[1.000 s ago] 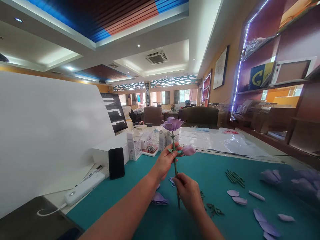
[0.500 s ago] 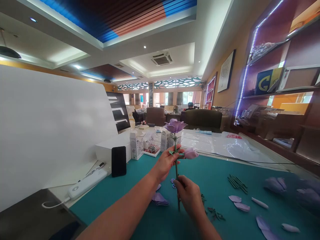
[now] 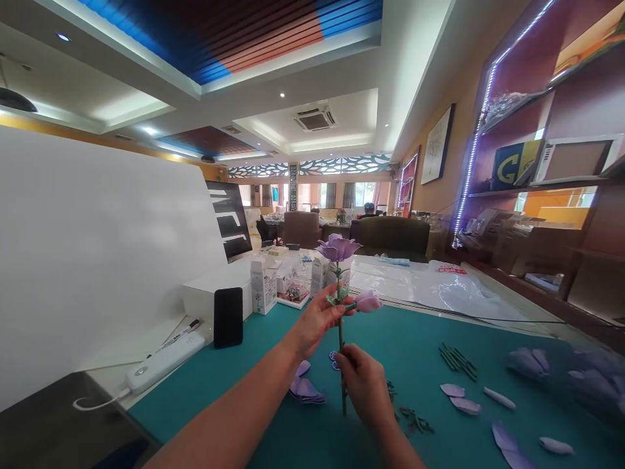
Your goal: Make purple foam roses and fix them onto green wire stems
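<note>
An artificial flower (image 3: 338, 248) with open purple petals stands upright between my hands on a long green stem. My left hand (image 3: 319, 317) is closed around the upper stem, where a pale pink-purple bud (image 3: 368, 301) branches out to the right and small green leaves show by the fingers. Lower down, my right hand (image 3: 364, 378) pinches the same stem, its tip poking out below. Left of the stem lie purple petals (image 3: 307, 391) and small purple rings (image 3: 334, 360) on the green mat (image 3: 185, 397).
Several green stem pieces (image 3: 458, 361), loose petals (image 3: 461, 399) and green leafy parts (image 3: 415, 420) lie to the right. Blurred purple flowers (image 3: 532, 363) sit at the far right. A black phone (image 3: 228, 317), white power strip (image 3: 166, 361) and small cartons (image 3: 263, 286) stand to the left and back.
The view has shifted slightly. My left hand's fingers have shifted on the stem, and more green leaf shows beside them. Both hands still hold the flower.
</note>
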Tool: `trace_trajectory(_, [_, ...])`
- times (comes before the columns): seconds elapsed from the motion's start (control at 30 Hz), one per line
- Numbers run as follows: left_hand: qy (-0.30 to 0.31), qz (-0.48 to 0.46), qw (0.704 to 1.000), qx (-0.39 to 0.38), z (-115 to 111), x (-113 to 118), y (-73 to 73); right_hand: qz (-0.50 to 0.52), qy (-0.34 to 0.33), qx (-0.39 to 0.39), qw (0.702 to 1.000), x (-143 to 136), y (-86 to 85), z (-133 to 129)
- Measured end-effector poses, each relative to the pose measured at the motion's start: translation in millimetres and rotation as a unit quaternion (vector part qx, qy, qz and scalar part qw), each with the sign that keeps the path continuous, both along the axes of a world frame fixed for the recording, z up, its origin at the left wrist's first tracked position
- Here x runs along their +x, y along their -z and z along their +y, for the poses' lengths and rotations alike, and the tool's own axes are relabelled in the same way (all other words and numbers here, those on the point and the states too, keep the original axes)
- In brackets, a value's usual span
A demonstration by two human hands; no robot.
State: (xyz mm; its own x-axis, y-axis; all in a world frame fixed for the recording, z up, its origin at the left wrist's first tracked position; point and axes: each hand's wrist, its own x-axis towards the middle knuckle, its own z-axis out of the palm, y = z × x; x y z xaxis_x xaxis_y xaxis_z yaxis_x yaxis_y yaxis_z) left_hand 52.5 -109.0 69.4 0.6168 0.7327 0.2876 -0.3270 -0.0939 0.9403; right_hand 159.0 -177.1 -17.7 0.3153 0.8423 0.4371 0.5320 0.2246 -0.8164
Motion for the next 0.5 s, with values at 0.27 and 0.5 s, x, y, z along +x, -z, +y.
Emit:
trace_trajectory(0.27, [-0.045, 0.051, 0.997, 0.032, 0, -11, -2.9, 0.005, -0.006, -0.011, 1.0, -1, -0.3, 0])
trace_trajectory(0.5, [-0.101, 0.063, 0.991, 0.066, 3, -13, 2.6, 0.01, -0.002, -0.008, 1.0, -1, -2.5, -2])
